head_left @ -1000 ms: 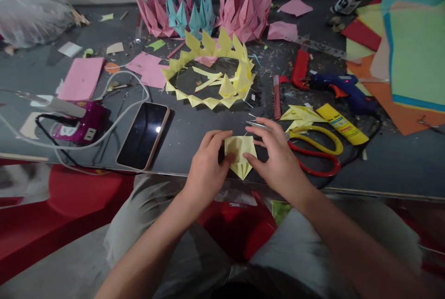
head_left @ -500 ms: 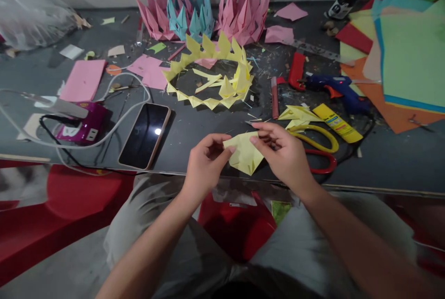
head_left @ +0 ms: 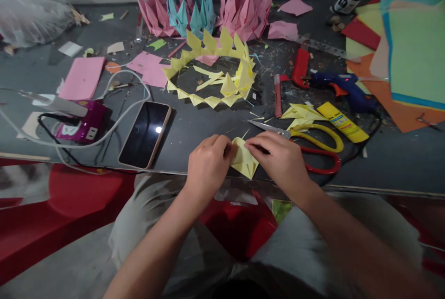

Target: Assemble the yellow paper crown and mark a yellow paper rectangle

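Folded yellow paper (head_left: 247, 162): it sits between my two hands, near the front edge of the desk (head_left: 194, 127), its lower tip pointing toward me; the sheet looks thin and crisp, with creases fanning toward that tip.
Left hand (head_left: 207, 160): fingers curled in, closed on the paper's left side, probably to steady it; the fingertips are partly hidden.
Right hand (head_left: 280, 157): thumb and fingers pinched narrow at the upper right edge, which bows slightly; I judge this finer grip suits guiding a fold.
Scissors (head_left: 278, 130): they lie just beyond my right hand, smooth metal blades pointing left, one plastic loop yellow, the other red; probably put there to be within easy reach.
Yellow ring (head_left: 212, 101): farther back, sharp paper points around an open middle, loose strips inside; that spot seems chosen to leave working room in front.
Pink crown (head_left: 246, 16) and blue crown (head_left: 191, 16): upright near the wall, tall stiff spikes, likely out of harm's way there.
Glue gun (head_left: 342, 85): dark blue plastic, orange trigger, lying on its side well apart from my fingers.
Phone (head_left: 145, 134): flat and glossy, left of my left hand.
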The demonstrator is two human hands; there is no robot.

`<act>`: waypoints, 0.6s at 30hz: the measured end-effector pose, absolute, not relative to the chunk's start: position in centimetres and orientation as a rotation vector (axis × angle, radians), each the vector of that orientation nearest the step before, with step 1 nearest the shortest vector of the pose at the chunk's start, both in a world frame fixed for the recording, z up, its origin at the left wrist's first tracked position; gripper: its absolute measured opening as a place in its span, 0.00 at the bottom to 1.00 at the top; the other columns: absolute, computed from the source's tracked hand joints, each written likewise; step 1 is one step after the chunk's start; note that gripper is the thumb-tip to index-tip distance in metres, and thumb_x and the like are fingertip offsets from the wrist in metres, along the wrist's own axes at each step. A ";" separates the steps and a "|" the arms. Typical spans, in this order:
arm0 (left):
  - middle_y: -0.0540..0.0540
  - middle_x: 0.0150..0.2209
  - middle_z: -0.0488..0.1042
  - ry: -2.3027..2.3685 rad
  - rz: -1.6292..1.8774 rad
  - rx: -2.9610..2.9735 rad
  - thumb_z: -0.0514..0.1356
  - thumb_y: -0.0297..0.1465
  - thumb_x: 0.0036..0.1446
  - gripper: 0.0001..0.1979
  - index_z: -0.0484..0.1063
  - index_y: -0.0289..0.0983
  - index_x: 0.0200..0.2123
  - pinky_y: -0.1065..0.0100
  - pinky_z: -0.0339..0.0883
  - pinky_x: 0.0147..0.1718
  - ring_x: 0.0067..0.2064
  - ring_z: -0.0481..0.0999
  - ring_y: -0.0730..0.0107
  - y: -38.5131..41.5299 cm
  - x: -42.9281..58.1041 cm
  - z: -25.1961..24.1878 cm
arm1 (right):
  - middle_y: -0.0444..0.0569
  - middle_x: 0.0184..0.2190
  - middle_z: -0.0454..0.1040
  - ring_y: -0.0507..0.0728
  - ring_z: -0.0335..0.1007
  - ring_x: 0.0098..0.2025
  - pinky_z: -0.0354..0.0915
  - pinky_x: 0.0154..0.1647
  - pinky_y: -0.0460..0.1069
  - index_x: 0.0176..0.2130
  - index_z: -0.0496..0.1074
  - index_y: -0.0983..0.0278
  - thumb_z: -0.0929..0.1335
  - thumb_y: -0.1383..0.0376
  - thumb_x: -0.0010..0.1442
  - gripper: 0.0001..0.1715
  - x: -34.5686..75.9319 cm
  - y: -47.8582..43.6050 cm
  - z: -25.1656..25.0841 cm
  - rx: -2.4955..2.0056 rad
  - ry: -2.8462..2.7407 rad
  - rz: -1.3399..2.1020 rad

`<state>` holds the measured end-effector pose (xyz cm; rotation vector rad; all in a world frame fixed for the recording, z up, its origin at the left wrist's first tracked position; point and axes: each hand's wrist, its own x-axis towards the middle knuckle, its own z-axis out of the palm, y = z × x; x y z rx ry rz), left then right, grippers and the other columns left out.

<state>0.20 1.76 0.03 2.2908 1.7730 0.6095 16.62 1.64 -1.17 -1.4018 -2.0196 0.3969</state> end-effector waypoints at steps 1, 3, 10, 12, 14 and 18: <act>0.49 0.26 0.73 1.742 0.615 2.330 0.58 0.29 0.55 0.05 0.70 0.37 0.27 0.72 0.59 0.26 0.29 0.72 0.70 1.6 0.2 0.0 | 0.47 0.31 0.75 0.53 0.71 0.33 0.65 0.35 0.48 0.33 0.73 0.61 0.64 0.65 0.60 0.08 16.6 1.6 -1.2 -1.402 -2.026 0.379; 0.49 0.27 0.73 1.686 0.629 2.383 0.58 0.29 0.56 0.05 0.70 0.37 0.28 0.72 0.60 0.27 0.30 0.72 0.71 1.5 0.2 -0.1 | 0.47 0.30 0.75 0.53 0.71 0.31 0.66 0.35 0.48 0.35 0.73 0.62 0.64 0.64 0.60 0.08 16.6 1.7 -1.3 -1.429 -1.987 0.379; 0.48 0.31 0.75 1.547 0.657 2.423 0.56 0.26 0.57 0.04 0.70 0.36 0.31 0.72 0.63 0.30 0.32 0.73 0.71 1.2 -0.1 0.0 | 0.44 0.23 0.72 0.51 0.67 0.24 0.65 0.27 0.46 0.27 0.72 0.63 0.68 0.67 0.54 0.04 16.5 2.6 -1.0 -1.521 -1.866 0.492; 0.48 0.32 0.75 1.514 0.648 2.405 0.56 0.25 0.56 0.04 0.70 0.36 0.32 0.72 0.64 0.30 0.33 0.74 0.71 1.3 -0.1 0.1 | 0.44 0.24 0.73 0.52 0.69 0.25 0.66 0.28 0.47 0.26 0.72 0.63 0.69 0.67 0.54 0.05 16.7 2.8 -1.1 -1.487 -1.885 0.478; 0.48 0.33 0.75 1.489 0.636 2.379 0.56 0.23 0.55 0.04 0.71 0.36 0.32 0.72 0.65 0.31 0.33 0.74 0.71 1.4 -0.1 0.2 | 0.46 0.28 0.75 0.53 0.72 0.31 0.68 0.34 0.48 0.28 0.73 0.63 0.68 0.68 0.55 0.04 17.0 2.9 -1.2 -1.392 -1.938 0.446; 0.47 0.34 0.76 1.440 0.643 2.352 0.56 0.22 0.54 0.06 0.71 0.36 0.32 0.71 0.67 0.34 0.35 0.75 0.70 1.5 -0.3 0.3 | 0.47 0.36 0.78 0.55 0.74 0.39 0.69 0.43 0.51 0.35 0.75 0.62 0.66 0.68 0.58 0.08 17.8 2.9 -1.3 -1.142 -2.129 0.464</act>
